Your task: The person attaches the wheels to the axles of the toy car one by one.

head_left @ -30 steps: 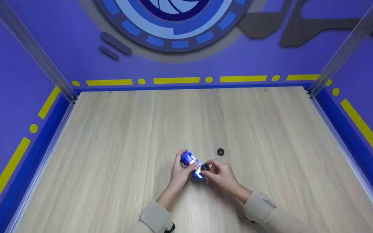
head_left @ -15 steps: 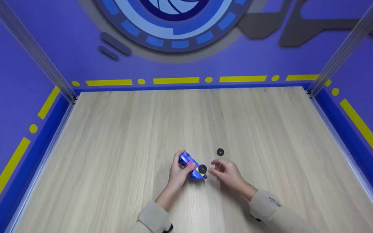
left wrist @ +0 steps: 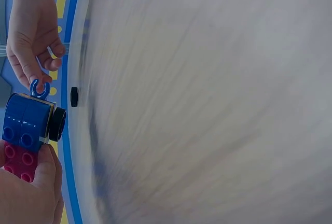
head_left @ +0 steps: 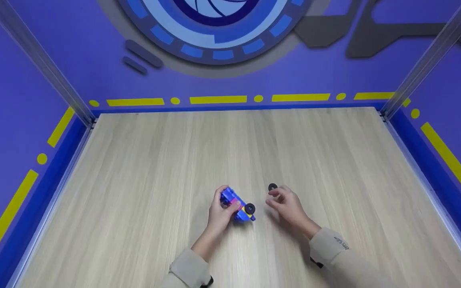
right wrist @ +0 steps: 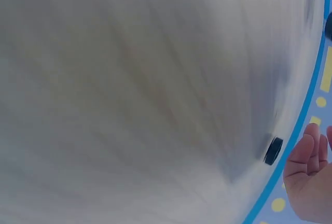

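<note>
My left hand [head_left: 219, 216] grips a small toy car [head_left: 228, 194] built of blue, pink and yellow blocks, thumb lying across its middle. One black wheel [head_left: 250, 208] sits on the car's near end, on the side facing up. A blue hook [left wrist: 40, 90] sticks out from that end in the left wrist view. A loose black wheel [head_left: 272, 186] lies on the wooden table, partly covered by fingertips in the head view. Over it hovers my right hand [head_left: 291, 207], fingers loosely bent with nothing between them. The right wrist view shows the same loose wheel [right wrist: 273, 151] beside the hand.
The wooden table [head_left: 166, 160] stretches around both hands. Blue-purple walls [head_left: 222, 84] with yellow markings enclose its back and sides, and metal posts [head_left: 422, 60] rise at the back corners.
My right hand has let go of the wheel on the car and moved right and away from me, to the loose wheel. The left hand keeps the car almost in place, tilted slightly.
</note>
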Demonstrator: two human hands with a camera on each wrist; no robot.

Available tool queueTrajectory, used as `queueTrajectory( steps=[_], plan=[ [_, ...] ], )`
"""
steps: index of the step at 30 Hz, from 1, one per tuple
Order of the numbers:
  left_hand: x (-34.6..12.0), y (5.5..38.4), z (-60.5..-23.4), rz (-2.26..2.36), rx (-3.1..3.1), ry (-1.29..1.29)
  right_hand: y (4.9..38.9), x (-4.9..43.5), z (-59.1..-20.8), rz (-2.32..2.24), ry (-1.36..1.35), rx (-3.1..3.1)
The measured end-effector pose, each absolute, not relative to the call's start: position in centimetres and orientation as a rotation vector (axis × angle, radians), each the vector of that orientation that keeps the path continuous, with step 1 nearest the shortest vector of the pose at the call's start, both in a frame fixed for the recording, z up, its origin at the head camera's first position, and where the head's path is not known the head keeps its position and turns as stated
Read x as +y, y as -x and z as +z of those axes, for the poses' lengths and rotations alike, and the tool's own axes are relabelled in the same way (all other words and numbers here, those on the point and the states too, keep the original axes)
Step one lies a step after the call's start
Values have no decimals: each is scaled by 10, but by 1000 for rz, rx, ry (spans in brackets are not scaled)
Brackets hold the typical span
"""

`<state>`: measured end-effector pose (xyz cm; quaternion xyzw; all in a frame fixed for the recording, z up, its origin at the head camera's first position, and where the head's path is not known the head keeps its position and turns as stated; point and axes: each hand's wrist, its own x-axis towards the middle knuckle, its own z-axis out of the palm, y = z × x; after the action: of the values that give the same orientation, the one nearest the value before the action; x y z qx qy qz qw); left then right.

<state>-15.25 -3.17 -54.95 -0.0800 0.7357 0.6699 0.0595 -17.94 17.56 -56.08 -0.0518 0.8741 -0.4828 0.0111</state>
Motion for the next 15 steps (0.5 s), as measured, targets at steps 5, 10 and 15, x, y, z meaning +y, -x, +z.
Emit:
queueTrajectory(
  steps=[5,10,15],
  plan=[
    [-32,153,-549,2024,2243,228,187,179,-562,-1531,61,2692],
    [-32,153,-548,2025,2253,213,195,181,-565,-1556,-19,2660],
    [-31,153,-549,2039,2242,210,205,182,-568,-1529,-6,2711]
  ],
)
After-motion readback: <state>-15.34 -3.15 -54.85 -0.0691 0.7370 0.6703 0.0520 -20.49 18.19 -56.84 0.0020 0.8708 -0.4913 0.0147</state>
